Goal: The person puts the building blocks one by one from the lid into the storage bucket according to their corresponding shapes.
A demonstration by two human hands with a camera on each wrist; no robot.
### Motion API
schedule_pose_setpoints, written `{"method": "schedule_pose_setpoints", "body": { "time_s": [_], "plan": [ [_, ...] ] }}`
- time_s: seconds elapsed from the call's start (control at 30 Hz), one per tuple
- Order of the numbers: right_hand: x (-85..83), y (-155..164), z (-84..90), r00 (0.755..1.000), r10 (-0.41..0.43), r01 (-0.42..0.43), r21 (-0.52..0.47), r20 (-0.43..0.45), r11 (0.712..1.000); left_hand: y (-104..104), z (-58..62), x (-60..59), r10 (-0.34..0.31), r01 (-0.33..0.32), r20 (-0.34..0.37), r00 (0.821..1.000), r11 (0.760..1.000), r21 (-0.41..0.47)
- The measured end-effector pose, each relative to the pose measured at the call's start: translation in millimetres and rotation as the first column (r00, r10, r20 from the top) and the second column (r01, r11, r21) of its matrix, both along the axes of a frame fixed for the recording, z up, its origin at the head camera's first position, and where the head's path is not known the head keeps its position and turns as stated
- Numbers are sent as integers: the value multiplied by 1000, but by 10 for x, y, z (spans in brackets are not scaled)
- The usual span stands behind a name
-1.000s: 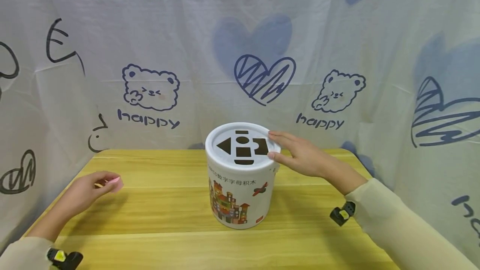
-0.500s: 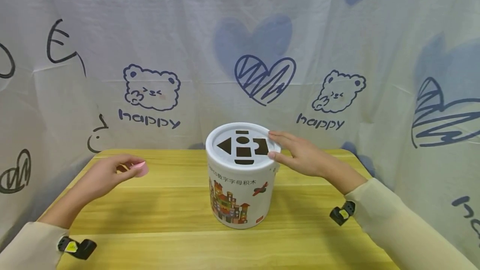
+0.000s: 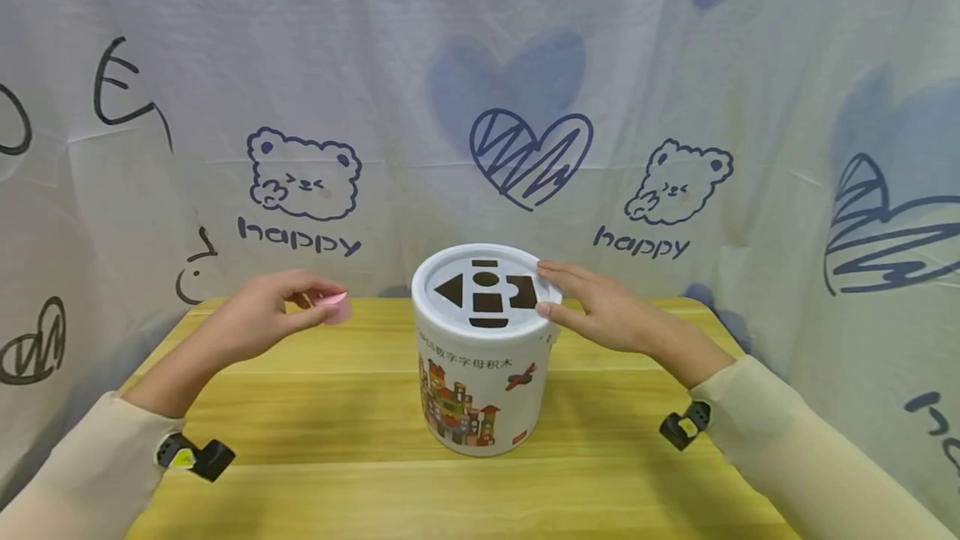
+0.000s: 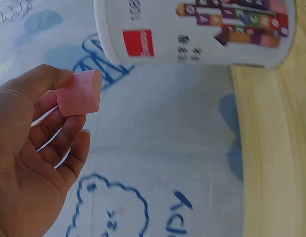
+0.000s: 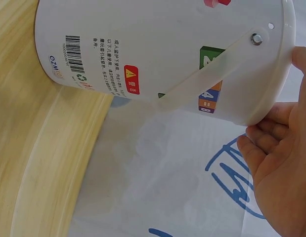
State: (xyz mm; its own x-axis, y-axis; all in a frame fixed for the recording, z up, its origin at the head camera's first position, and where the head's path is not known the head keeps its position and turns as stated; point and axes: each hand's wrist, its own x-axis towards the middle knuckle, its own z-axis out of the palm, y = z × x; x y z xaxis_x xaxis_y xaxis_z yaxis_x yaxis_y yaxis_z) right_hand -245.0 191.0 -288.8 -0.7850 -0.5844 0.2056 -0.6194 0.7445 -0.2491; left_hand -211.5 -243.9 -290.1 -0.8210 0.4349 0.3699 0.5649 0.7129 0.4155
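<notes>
In the head view my left hand (image 3: 262, 315) pinches a pink toy block (image 3: 335, 307) between thumb and fingers, raised left of the white bucket (image 3: 483, 394). The left wrist view shows the pink block (image 4: 79, 93) with a curved side, its other fingers loosely bent below. The bucket's white lid (image 3: 450, 319) has several dark cut-out shapes, among them a triangle, a circle and rectangles. My right hand (image 3: 607, 311) rests on the lid's right rim with thumb and fingers extended. In the right wrist view its fingers (image 5: 264, 140) touch the rim beside the bucket's handle (image 5: 212, 71).
The bucket stands upright on a yellow wood-grain table (image 3: 300, 432). Behind and at both sides hangs a pale curtain (image 3: 405, 65) printed with hearts and bears. Dark devices are strapped at both wrists, such as the left wrist camera (image 3: 195, 457).
My left hand has risen and moved right with the pink block, from the table's left side towards the bucket. The right hand and the bucket have stayed in place.
</notes>
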Motion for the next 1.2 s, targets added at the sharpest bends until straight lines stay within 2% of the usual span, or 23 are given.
{"method": "schedule_pose_setpoints", "body": {
  "time_s": [0.27,0.5,0.77,1.03,1.2],
  "plan": [
    [-3,4,-4,1000,8,-8,-7,-4,1000,335,254,-53,-111,112,-42,993,994,9],
    [3,5,1,1000,11,-11,-8,-10,1000,609,416,-82,-165,165,-18,986,986,8],
    [3,3,-5,1000,15,-15,-1,-16,1000,908,459,-90,-233,233,-9,972,971,44],
    [16,-6,-4,1000,11,-11,-5,-7,1000,1157,422,-122,-324,326,-29,945,943,63],
    [19,-11,5,1000,4,-4,-7,1,1000,1308,380,-151,-360,360,-3,933,931,60]
  ]
}}
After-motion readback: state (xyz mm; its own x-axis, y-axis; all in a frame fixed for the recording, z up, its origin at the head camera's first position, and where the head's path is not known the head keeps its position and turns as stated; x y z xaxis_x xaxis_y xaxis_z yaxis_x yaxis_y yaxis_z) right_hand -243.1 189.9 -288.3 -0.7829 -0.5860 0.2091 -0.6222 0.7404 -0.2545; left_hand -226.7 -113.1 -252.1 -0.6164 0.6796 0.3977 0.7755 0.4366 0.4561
